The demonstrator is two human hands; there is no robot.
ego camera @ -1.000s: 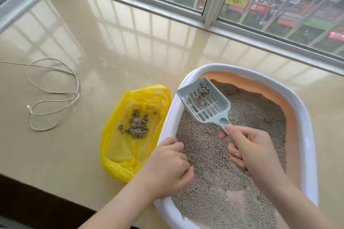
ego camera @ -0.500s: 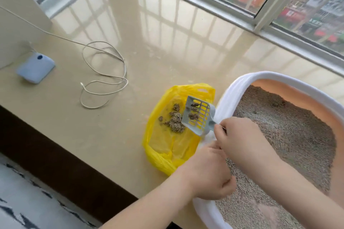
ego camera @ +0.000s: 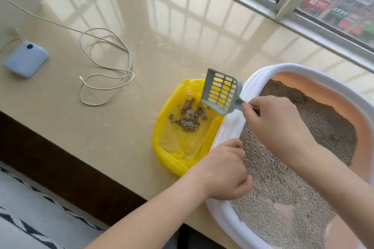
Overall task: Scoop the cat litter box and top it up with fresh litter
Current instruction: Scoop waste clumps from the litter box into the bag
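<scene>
1. Litter box [ego camera: 228, 127], white-rimmed with a terracotta-coloured inner wall, is sitting on the glossy beige sill [ego camera: 121, 127] at the lower right; its right side and near end are running out of frame.
2. Grey litter [ego camera: 283, 168] is filling the box, thinning near the bottom edge of the view, where paler patches are showing through.
3. Right hand [ego camera: 277, 127] is gripping the handle of the grey-blue slotted litter scoop [ego camera: 220, 92]; the fingers are curling round the handle, which is almost wholly hidden inside the fist.
4. Scoop head is tilting over the yellow plastic bag [ego camera: 182, 147], with the bag's yellow showing through the slots; no clumps are visible on the scoop.
5. Bag is lying open on the sill, touching the box's left rim; its nearest corner is disappearing behind the left hand.
6. Clumps [ego camera: 189, 116] of soiled litter are lying in a small pile inside the bag, just below the scoop's lower edge.
7. Left hand [ego camera: 222, 170] is resting on the near-left rim of the box, fingers curling over it; the fingertips are hidden, so whether they are clamping the rim cannot be told.
8. White cable [ego camera: 105, 66] is lying in loose loops well left of the bag, one end running out of frame at the upper left.
9. Pale blue device [ego camera: 25, 59], with a dark spot on top, is lying near the left edge; its type is hard to make out.
10. Window frame [ego camera: 283, 6] is bordering the sill's far side; the street beyond it is blurred.
</scene>
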